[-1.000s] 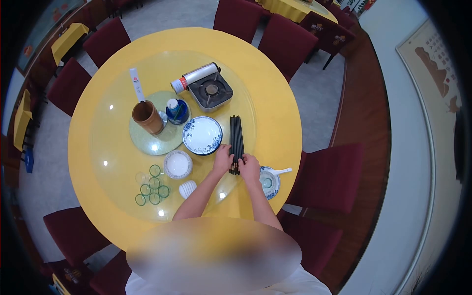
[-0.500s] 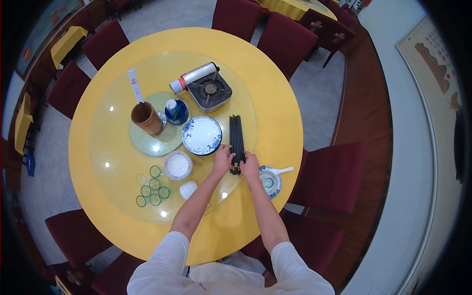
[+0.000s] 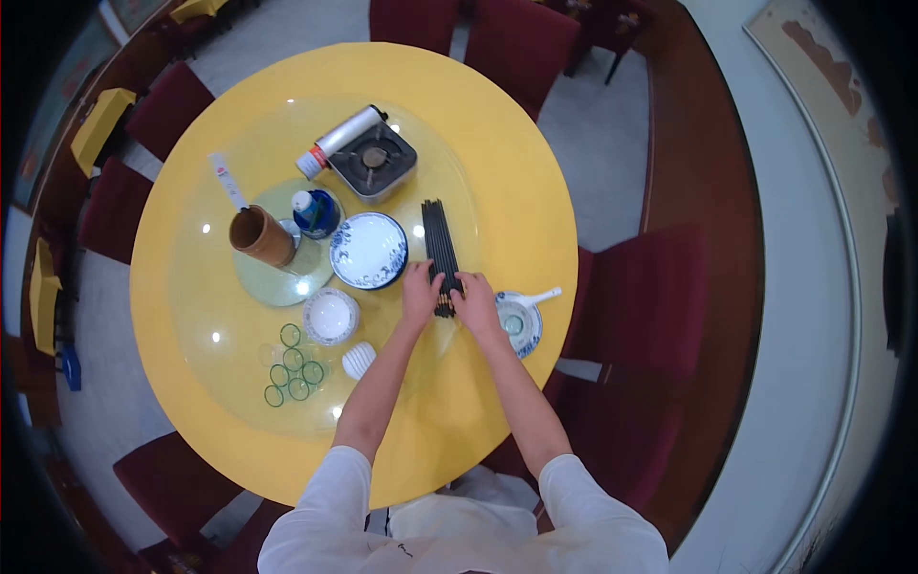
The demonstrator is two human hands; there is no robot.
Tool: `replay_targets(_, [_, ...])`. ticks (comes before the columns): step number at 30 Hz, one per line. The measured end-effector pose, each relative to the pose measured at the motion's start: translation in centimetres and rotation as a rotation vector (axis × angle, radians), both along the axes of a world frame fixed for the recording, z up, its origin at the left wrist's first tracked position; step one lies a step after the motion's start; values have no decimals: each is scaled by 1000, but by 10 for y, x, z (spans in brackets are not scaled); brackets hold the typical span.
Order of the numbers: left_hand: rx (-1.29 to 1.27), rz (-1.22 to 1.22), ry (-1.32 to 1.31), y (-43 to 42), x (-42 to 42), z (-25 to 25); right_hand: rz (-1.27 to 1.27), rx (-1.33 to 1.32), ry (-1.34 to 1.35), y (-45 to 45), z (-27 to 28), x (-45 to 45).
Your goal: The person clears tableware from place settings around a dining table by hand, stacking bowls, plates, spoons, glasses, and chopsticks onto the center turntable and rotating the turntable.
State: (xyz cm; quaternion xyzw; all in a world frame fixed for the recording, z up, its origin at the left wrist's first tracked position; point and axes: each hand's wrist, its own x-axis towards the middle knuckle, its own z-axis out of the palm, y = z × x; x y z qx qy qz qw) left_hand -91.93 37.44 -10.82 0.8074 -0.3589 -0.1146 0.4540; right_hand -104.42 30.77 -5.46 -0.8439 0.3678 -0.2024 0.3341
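A bundle of black chopsticks (image 3: 438,231) lies on the glass turntable, its banded ends toward me. My left hand (image 3: 421,291) presses on the bundle's left side near those ends, fingers curled. Against the right side, my right hand (image 3: 474,300) has its fingers closed around the sticks. Just left of the bundle stands a stack of blue-patterned plates (image 3: 369,251). To the right of my right hand, a place setting (image 3: 528,331) holds a bowl, a small glass and a white spoon (image 3: 541,297).
A portable gas stove (image 3: 377,165) with a gas canister (image 3: 342,141) stands farther back. A brown cylinder (image 3: 260,236), a blue container (image 3: 317,212), stacked bowls (image 3: 332,317), ribbed white bowls (image 3: 360,361) and several green-rimmed glasses (image 3: 295,360) are left. Red chairs (image 3: 639,298) surround the yellow table (image 3: 526,172).
My view has shifted, so the table appears farther left. Both hands stay at the chopsticks, whose ends look more gathered, and my right hand covers more of them.
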Motion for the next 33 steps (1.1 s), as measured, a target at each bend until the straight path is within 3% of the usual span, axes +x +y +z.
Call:
replay_targets(4, [-37, -21, -113, -2, 2, -10, -154, 299, -114, -6, 32, -71])
replay_targets(7, [-42, -23, -96, -6, -3, -8, -143, 28, 78, -19, 35, -124])
replay_targets(12, [-50, 34, 23, 21, -37, 13, 4, -75, 255, -13, 26, -131])
replay_targets(13, [-33, 75, 172, 32, -53, 32, 33, -93, 289, -13, 18, -127])
replay_targets(15, [-81, 32, 494, 60, -83, 21, 75, -75, 215, -20, -12, -130])
replay_targets(17, [-156, -55, 995, 93, -111, 25, 35, -42, 236, -13, -4, -132])
replay_targets(18, [-204, -89, 1120, 109, -125, 27, -8, -23, 212, -3, 15, -129])
replay_targets(19, [-197, -28, 1272, 119, -138, 36, -26, 50, 187, 8, 29, -127])
replay_targets(20, [-194, 20, 1431, 132, -148, 51, -67, 343, 6, 22, 28, -128])
replay_targets(23, [-306, 175, 1614, 167, -158, 104, -8, 540, -89, 86, 72, -116])
replay_targets(28, [-466, 386, 1302, 247, -146, 125, 253, 669, -363, 205, 71, -91])
replay_targets(33, [-360, 576, 939, 343, -105, 114, 513, 549, -239, 266, 89, -46])
